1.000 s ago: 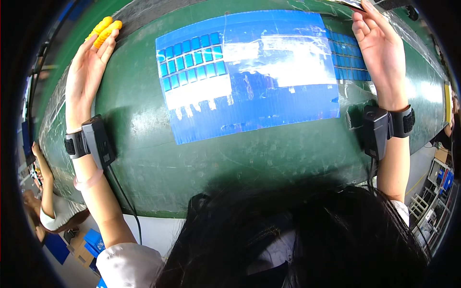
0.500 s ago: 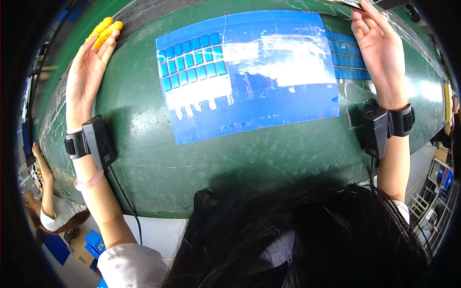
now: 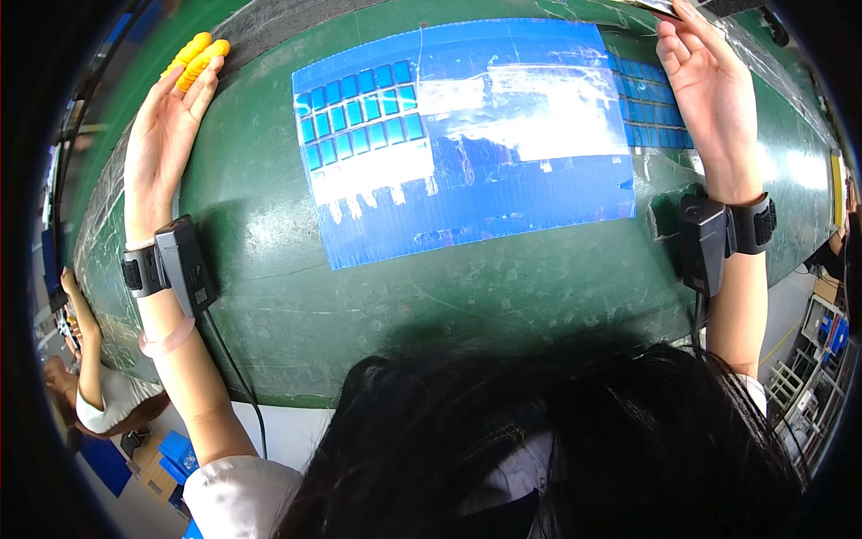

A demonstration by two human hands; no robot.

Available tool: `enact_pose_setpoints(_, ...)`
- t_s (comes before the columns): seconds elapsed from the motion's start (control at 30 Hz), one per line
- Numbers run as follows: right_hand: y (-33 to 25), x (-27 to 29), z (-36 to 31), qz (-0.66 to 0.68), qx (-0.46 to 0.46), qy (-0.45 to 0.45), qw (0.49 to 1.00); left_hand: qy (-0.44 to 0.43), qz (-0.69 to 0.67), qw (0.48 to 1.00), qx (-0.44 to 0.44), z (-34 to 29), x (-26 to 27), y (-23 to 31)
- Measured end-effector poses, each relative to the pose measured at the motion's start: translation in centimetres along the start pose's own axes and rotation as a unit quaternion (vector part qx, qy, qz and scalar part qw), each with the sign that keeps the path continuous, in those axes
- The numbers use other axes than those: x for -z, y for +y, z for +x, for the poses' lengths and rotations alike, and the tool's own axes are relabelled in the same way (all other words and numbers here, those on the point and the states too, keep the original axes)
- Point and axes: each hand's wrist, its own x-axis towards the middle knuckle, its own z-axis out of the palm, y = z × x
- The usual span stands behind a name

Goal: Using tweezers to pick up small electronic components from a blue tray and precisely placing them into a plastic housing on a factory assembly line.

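At the far left, my left hand is closed on a pair of yellow, ribbed, finger-long pieces, with thumb and fingertips against them. I cannot tell what kind of thing they are. My right hand reaches to the top right, its raised fingers at the edge of a thin flat piece with a shiny rim. Most of that piece lies outside the picture. Between my hands lies a blue sheet bearing rows of small teal rectangles under a glossy clear film. Strong glare hides its middle.
A gridded blue piece lies partly behind my right hand on the green table. Black cabled devices are strapped to both wrists. Another person's arm shows at the left edge. Shelving stands at the lower right.
Both hands stay where they were with the same things at their fingers. The dark hair at the bottom has shifted slightly to the left.
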Motion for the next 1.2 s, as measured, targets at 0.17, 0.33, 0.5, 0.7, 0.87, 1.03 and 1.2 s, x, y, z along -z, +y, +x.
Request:
enact_pose_setpoints(0.17, -0.1, 0.0, -0.2, 0.000, 0.001, -0.003, 1.000, -0.003, -0.006, 1.000, 0.000, -0.1, 0.0, -0.1)
enact_pose_setpoints(0.33, 0.0, 0.1, -0.2, 0.006, -0.004, -0.006, 1.000, 0.008, -0.002, 1.000, -0.004, -0.2, -0.3, -0.2)
enact_pose_setpoints(0.5, 0.0, 0.3, -0.1, 0.004, 0.007, -0.012, 1.000, 0.008, -0.005, 1.000, -0.005, 0.3, -0.4, -0.4)
enact_pose_setpoints(0.7, -0.6, 1.7, 1.5, 0.012, -0.022, -0.039, 0.999, -0.008, -0.019, 1.000, -0.003, 0.6, 0.1, 0.2)
enact_pose_setpoints(0.87, -0.6, -0.2, 0.3, 0.023, -0.031, -0.038, 0.999, -0.010, -0.081, 0.996, -0.023, -0.6, -0.8, 1.6)
enact_pose_setpoints(1.03, -0.4, 1.0, -0.2, 0.040, -0.055, 0.005, 0.998, -0.134, -0.115, 0.979, -0.103, -5.7, -10.5, 6.8)
enact_pose_setpoints(1.2, -1.5, 0.3, -0.5, 0.042, -0.046, 0.011, 0.998, 0.151, 0.850, 0.228, -0.450, -12.4, -11.4, 11.3)
